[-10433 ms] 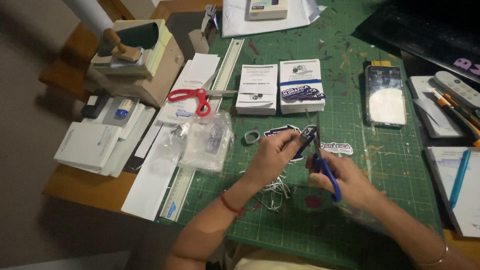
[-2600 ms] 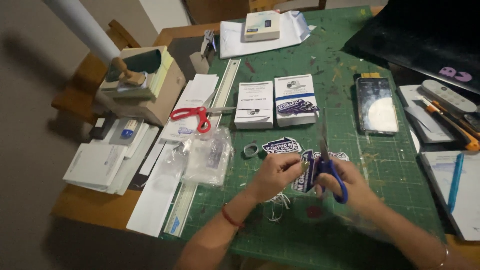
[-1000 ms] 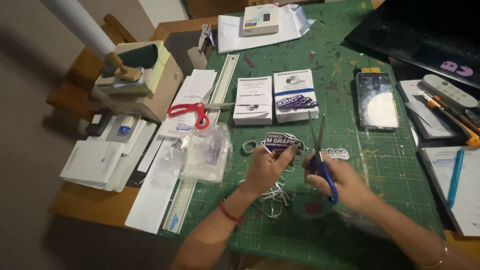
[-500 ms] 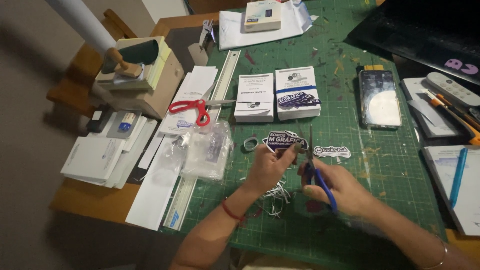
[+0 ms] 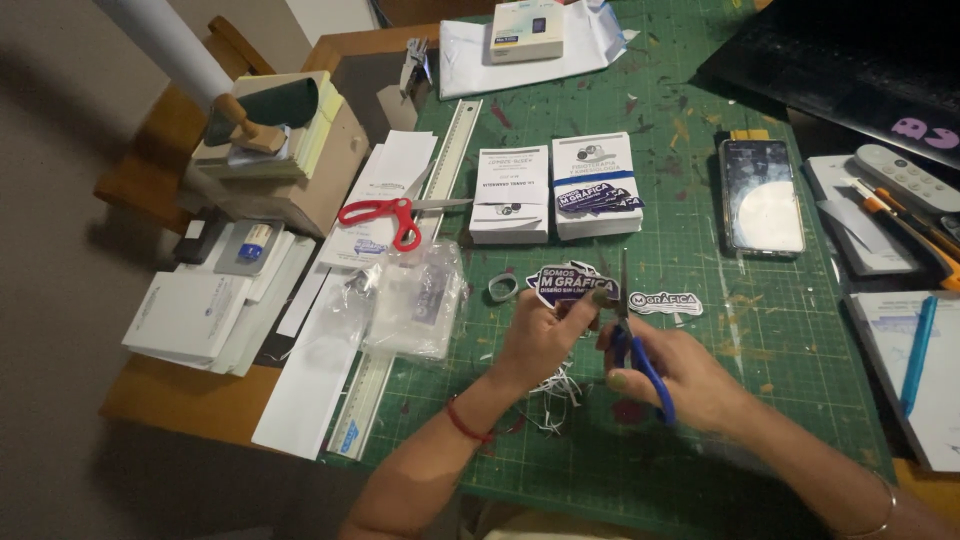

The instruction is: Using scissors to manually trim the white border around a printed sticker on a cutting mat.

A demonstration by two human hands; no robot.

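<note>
**Mid-cut: trimming a sticker over the green mat**

Now the left hand (image 5: 540, 335) pinches a dark blue sticker (image 5: 573, 284) by its lower edge, holding it just above the cutting mat (image 5: 760, 400). The right hand (image 5: 680, 380) is closed through the blue handles of the scissors (image 5: 632, 335), blades at the sticker's right end.

By the look of it, the step in hand is trimming the sticker's outline. White offcuts (image 5: 555, 390) lie under the hands, and a finished sticker (image 5: 666, 302) rests just right of the blades. The next move calls for a steady turn of the sticker with the left fingers while the blades follow its border.

The sticker's long axis runs left to right, face up toward the camera. The scissors point away from the person, toward the card stacks (image 5: 555, 190).
</note>
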